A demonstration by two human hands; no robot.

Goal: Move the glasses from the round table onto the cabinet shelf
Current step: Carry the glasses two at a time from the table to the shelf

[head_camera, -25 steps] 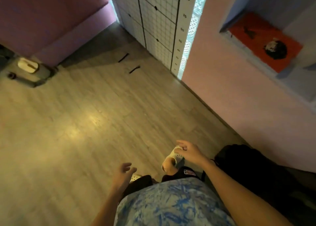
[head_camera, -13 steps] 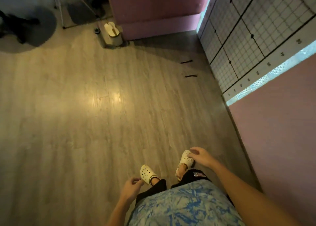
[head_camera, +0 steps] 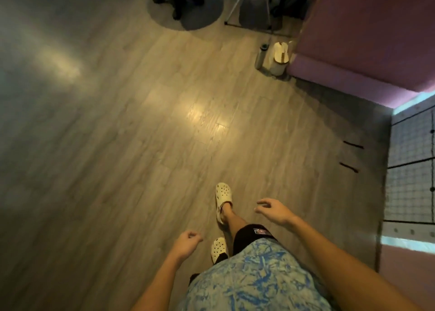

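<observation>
No glasses, round table or cabinet shelf show in the head view. My left hand (head_camera: pixel 187 242) hangs low at centre with its fingers loosely curled and holds nothing. My right hand (head_camera: pixel 274 208) is out to the right above the floor, fingers relaxed and spread, also holding nothing. Both hands are over the wooden floor (head_camera: pixel 141 145), near my feet in white clogs (head_camera: pixel 223 196).
A pink wall (head_camera: pixel 367 28) stands at the upper right, a gridded panel (head_camera: pixel 409 169) at the right edge. A white bin (head_camera: pixel 280 57) and a dark bottle (head_camera: pixel 261 56) sit by the wall. A chair base on a round mat (head_camera: pixel 186 4) and tripod legs (head_camera: pixel 247 6) are at the top.
The view has swung left, away from the pink wall and niche, towards the open floor and chair mat. My feet have stepped forward. Both hands stay without anything in them.
</observation>
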